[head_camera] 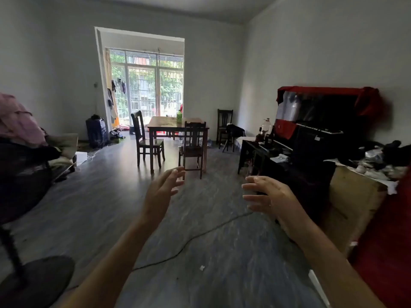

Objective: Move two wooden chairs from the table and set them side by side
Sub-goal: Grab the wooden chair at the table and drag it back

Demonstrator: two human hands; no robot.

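Note:
A wooden table [166, 124] stands at the far middle of the room, in front of the balcony door. One dark wooden chair [148, 142] sits at its left side, facing right. A second wooden chair [193, 147] is pushed in at the near side, its back toward me. A third chair [224, 127] stands against the far right wall. My left hand [163, 190] and my right hand [266, 196] are both raised in front of me, fingers spread, holding nothing, well short of the chairs.
A black cable [200, 235] runs across the floor ahead. A fan base [37, 281] sits at the near left beside a cluttered sofa [26, 152]. A dark cabinet with a covered TV [311, 134] and a cardboard box [351, 205] line the right. A green bottle [179, 116] stands on the table.

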